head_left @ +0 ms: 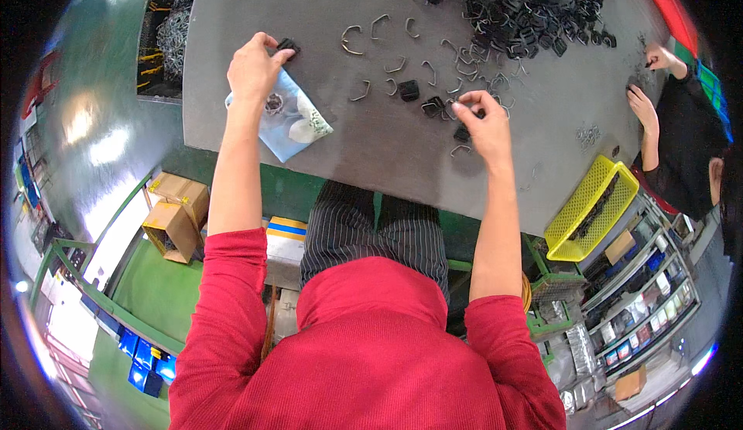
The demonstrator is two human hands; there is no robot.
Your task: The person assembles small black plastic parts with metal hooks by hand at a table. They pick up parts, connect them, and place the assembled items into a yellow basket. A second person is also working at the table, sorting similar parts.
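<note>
Head view — left hand [254,70] pinches black clip [289,46] — right hand [487,126] near wires [467,68].

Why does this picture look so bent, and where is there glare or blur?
Head view: a fisheye lens bows straight edges, such as those of the gray table, inside a dark round rim; head view: white glare spots the glossy green floor at left; head view: the left hand and right hand look fairly crisp, while things near the picture's rim look softer.
</note>
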